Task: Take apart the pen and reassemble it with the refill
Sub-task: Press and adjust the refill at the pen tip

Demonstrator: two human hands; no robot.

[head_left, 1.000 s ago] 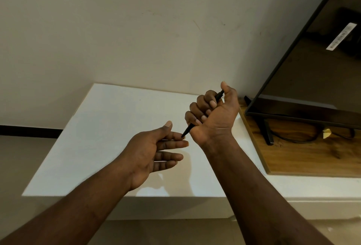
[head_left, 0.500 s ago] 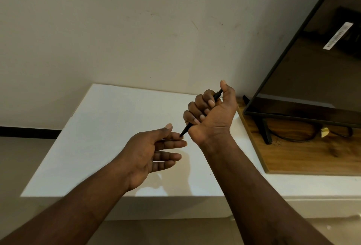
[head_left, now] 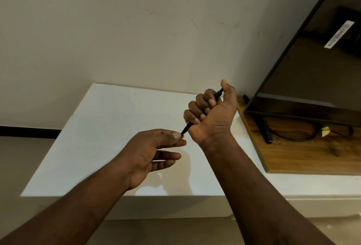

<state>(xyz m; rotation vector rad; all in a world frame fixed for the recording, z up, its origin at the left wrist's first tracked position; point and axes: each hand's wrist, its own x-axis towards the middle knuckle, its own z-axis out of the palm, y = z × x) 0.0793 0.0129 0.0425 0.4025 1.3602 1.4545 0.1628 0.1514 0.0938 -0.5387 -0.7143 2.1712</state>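
Observation:
A slim black pen (head_left: 186, 128) runs slantwise through my right hand (head_left: 212, 114), which is closed in a fist around its barrel. Its top end pokes out beside my thumb; its pointed tip sticks out below the fist toward the left. My left hand (head_left: 152, 151) sits just below and left, with thumb and forefinger pinched at the pen's tip and the other fingers loosely spread. Both hands hover above the white table (head_left: 101, 137). Most of the barrel is hidden inside the fist. No separate refill shows.
A dark flat screen (head_left: 316, 72) leans on its stand over a wooden board (head_left: 304, 156) at the right, with a black cable and a small yellow tag. A plain wall rises behind the table. Floor lies to the left and in front.
My left thumb and forefinger have closed onto the pen's tip, where before the hand was held open just below it. The right fist has barely shifted.

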